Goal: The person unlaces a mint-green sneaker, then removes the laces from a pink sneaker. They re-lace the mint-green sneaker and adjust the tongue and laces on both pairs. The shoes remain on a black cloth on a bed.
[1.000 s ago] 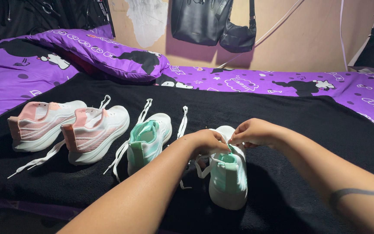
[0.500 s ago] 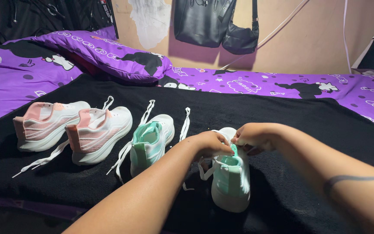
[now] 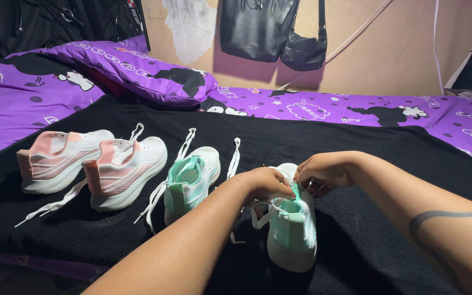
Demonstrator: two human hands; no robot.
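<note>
Bed (image 3: 356, 106) with a purple printed sheet fills the view; a black blanket (image 3: 356, 147) lies across it and carries all the shoes. A purple pillow (image 3: 132, 68) sits at the far left of the bed, touching the blanket's far edge. On the wall behind, a black bag (image 3: 271, 30) hangs above the bed. Four shoes stand in a row on the blanket, heels toward the camera. From the left: two white and pink shoes (image 3: 91, 164) side by side and touching, loose white laces trailing off toward the near left. Just beside them stands a white and mint shoe (image 3: 189, 183), laces undone and spread out on both sides. The right mint shoe (image 3: 290, 229) stands near the middle of the blanket, a little apart from its mate, heel nearest the camera. Both forearms reach in from the near edge and meet over this shoe's tongue. Left hand (image 3: 263, 183) is curled shut, fingers pinching the white lace (image 3: 258, 216) at the shoe's left eyelets. Right hand (image 3: 323, 172) is likewise closed on the lace at the top of the tongue, fingertips almost touching the left hand. A lace loop hangs slack down the shoe's left side.
</note>
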